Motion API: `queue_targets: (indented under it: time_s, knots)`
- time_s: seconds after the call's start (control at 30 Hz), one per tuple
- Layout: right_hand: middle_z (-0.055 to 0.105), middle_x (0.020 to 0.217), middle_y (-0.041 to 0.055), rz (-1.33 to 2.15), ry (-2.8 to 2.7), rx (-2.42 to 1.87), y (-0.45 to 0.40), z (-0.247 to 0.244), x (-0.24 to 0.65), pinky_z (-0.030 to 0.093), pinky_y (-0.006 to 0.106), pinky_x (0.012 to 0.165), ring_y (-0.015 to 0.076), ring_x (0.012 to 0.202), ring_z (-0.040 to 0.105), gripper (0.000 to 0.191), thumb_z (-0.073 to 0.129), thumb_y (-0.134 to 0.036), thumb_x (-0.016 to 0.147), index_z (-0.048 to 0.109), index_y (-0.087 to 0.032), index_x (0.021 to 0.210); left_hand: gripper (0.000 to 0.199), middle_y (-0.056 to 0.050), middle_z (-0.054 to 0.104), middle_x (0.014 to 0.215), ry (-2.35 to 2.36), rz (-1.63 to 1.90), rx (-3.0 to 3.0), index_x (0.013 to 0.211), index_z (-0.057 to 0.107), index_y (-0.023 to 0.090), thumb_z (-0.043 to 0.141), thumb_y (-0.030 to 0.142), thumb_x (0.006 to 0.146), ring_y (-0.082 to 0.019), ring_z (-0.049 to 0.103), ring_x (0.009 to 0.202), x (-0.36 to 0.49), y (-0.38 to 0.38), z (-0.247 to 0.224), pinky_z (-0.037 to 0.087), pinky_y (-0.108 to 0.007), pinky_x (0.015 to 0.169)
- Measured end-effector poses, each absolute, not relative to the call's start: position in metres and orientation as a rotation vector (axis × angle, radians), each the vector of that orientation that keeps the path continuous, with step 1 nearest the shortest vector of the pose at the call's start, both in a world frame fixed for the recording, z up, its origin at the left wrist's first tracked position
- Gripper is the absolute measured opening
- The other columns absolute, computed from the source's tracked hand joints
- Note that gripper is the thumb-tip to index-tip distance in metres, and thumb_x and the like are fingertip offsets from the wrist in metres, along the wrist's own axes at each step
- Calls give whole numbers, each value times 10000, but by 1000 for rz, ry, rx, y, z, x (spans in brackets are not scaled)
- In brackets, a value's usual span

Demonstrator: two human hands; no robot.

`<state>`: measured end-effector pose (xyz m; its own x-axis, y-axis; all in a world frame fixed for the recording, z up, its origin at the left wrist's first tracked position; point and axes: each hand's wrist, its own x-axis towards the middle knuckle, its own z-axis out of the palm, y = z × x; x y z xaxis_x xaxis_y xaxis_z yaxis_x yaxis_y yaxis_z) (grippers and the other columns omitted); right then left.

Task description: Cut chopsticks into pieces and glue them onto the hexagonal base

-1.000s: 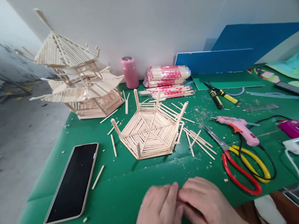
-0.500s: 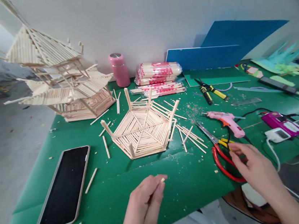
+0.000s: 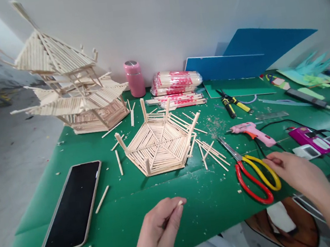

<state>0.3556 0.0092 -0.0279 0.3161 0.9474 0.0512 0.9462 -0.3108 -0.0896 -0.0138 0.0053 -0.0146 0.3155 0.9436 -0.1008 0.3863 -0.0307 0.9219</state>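
— What is in the left hand [image 3: 161, 226]?
— It grasps a small piece of stick [image 3: 180, 203], pinched between the thumb and the forefinger, above the near part of the green table [image 3: 211, 210].
— And the right hand [image 3: 294, 173]?
— Its fingers are curled just beside the yellow handle of the scissors [image 3: 238, 159]. The black cord [image 3: 259, 148] runs toward these fingers, but the fingertips are partly hidden, so I cannot tell if they grasp it.
— What lies a little further?
— At the left is a phone [image 3: 70, 211], flat, with dark screen. In the middle stands the six-sided base [image 3: 160, 146], made of sticks, with short posts at its corners. Loose sticks [image 3: 217, 153] lie at its right side, and then the pink glue gun [image 3: 254, 131].
— And at the back?
— The pliers [image 3: 229, 107] lie open. Behind are wrapped stick packs [image 3: 176, 81], a pink flask [image 3: 135, 81] and, at the left, a roofed stick tower [image 3: 54, 55]. Blue boards [image 3: 221, 67] lean near the wall.
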Motion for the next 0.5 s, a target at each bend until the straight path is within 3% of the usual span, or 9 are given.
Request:
queue_targets:
  time_s: [0.13, 0.3, 0.5]
  knots:
    - [651, 708, 32, 40, -1743, -2472, 1, -24, 351, 409, 275, 478, 209, 576, 617, 258, 444, -432, 789, 530, -232, 927, 229, -9, 594, 651, 1236, 741, 1582, 857, 659, 180, 456, 284, 840, -114, 499, 550, -11, 8, -15, 410, -187, 516]
    - [637, 868, 87, 167, -1864, -2366, 1, -46, 326, 469, 309, 617, 233, 741, 635, 235, 427, -346, 751, 555, -198, 883, 239, -8, 576, 621, 1213, 735, 1575, 775, 645, 164, 443, 270, 846, -113, 495, 543, -7, 10, -12, 398, -184, 498]
    - [651, 759, 113, 248, -1799, -2340, 8, -55, 327, 488, 391, 586, 290, 679, 639, 209, 440, -330, 712, 567, -179, 782, 243, -9, 570, 636, 1228, 754, 1493, 767, 634, 163, 448, 299, 845, -118, 486, 555, -12, 7, -11, 393, -195, 505]
